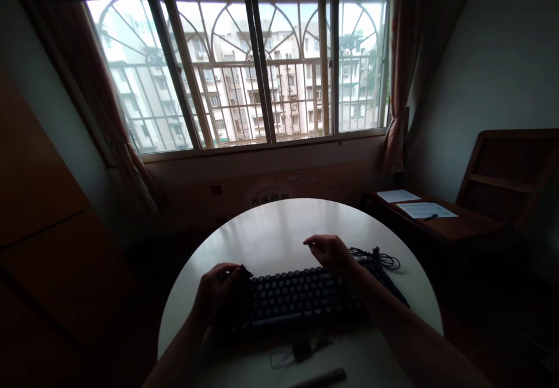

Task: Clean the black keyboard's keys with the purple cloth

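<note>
The left forearm comes in from the near left and slants up and inward over the tabletop point(267, 223), its wrist bent so that the left hand point(213, 290) lies at the left end of a black keyboard point(297, 297). The knuckles face up and outward, and the fingers curl to the right, closed with the thumb on a dark bristly piece point(245, 271) whose spiky edge shows at their tips, over the far left corner of the keys.

The right forearm reaches in from the near right on a longer diagonal, crossing the right part of the keyboard. The right hand point(334, 254) is beyond the keyboard's far edge, back of the hand upward, its index finger extended to the left and the others folded under; in this dim light I cannot tell whether those fingers grip anything.

The keyboard lies crosswise on the round white tabletop, between the two forearms, with its long spacebar on the near side. A coiled black cable point(386, 259) rests just beyond its right end, to the right of the right hand. On the near side of the keyboard lie a small dark block point(301, 349) and, nearer still, a narrow bar point(323, 378).
</note>
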Demonstrator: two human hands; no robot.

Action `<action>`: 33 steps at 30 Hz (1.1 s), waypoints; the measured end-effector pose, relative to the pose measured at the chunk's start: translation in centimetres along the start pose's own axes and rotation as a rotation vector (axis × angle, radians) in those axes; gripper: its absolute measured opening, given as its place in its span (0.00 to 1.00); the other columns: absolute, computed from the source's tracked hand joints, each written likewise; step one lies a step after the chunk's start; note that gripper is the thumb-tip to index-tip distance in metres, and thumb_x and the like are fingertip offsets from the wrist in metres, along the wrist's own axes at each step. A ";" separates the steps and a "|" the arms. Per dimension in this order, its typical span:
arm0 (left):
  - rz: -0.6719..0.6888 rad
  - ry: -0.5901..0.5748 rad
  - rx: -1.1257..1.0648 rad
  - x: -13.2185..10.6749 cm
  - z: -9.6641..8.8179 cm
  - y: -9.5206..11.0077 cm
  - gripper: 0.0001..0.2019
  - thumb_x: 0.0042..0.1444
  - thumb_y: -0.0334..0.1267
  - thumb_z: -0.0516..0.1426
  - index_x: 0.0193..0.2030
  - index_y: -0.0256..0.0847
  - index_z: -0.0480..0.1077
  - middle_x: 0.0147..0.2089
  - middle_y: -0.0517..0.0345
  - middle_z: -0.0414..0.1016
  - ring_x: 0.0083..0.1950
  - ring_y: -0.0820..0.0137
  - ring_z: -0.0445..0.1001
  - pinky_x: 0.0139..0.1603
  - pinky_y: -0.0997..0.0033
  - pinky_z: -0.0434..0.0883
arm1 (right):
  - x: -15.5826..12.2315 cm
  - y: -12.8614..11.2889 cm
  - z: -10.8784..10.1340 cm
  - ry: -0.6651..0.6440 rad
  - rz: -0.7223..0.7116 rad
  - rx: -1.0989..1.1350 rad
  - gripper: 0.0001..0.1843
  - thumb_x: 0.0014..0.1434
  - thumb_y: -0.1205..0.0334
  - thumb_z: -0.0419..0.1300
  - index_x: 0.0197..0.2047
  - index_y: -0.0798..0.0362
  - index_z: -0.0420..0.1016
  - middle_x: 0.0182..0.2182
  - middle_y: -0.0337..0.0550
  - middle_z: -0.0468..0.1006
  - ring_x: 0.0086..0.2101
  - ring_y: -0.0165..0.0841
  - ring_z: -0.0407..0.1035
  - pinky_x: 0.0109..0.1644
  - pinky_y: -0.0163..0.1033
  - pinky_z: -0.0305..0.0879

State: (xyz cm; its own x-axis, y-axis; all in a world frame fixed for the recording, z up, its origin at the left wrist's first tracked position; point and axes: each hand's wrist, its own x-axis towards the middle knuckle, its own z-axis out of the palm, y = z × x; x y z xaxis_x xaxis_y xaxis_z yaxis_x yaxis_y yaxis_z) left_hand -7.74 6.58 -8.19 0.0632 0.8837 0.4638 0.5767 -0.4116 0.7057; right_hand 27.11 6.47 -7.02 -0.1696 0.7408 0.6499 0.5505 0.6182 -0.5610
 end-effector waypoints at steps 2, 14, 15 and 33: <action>0.006 -0.082 -0.008 -0.1 0.7 0.4 0.19 0.55 0.55 0.59 0.37 0.42 0.80 0.42 0.50 0.83 0.44 0.56 0.80 0.50 0.59 0.76 | -0.2 0.4 0.2 -0.013 0.019 0.007 0.13 0.59 0.67 0.58 0.42 0.53 0.84 0.20 0.37 0.75 0.22 0.30 0.66 0.29 0.34 0.62; -0.119 -0.378 0.019 0.3 1.0 0.1 0.20 0.52 0.52 0.61 0.43 0.40 0.82 0.45 0.48 0.84 0.47 0.53 0.81 0.50 0.57 0.75 | -0.5 -0.5 0.7 -0.070 -0.003 0.042 0.13 0.58 0.68 0.59 0.41 0.54 0.84 0.21 0.37 0.75 0.21 0.28 0.64 0.31 0.33 0.61; -0.125 -0.385 0.016 0.4 1.0 0.1 0.20 0.52 0.52 0.61 0.42 0.40 0.82 0.44 0.48 0.84 0.47 0.53 0.81 0.50 0.57 0.75 | -0.5 -0.4 0.6 -0.071 -0.004 0.040 0.13 0.58 0.67 0.59 0.41 0.54 0.84 0.21 0.37 0.75 0.21 0.28 0.64 0.31 0.33 0.61; -0.159 -0.522 0.128 3.5 0.7 2.1 0.11 0.43 0.46 0.63 0.30 0.44 0.83 0.32 0.55 0.84 0.35 0.58 0.81 0.39 0.64 0.74 | -0.4 -0.5 0.8 -0.125 -0.014 0.018 0.14 0.59 0.67 0.58 0.43 0.53 0.84 0.21 0.37 0.75 0.21 0.28 0.64 0.29 0.33 0.60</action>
State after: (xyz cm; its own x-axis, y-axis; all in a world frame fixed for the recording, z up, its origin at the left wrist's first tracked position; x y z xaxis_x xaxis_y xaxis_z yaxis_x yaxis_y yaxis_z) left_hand -5.74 8.98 -5.50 0.3437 0.9390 0.0073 0.7041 -0.2628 0.6597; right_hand 26.29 6.04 -7.39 -0.2788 0.7583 0.5893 0.5328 0.6326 -0.5621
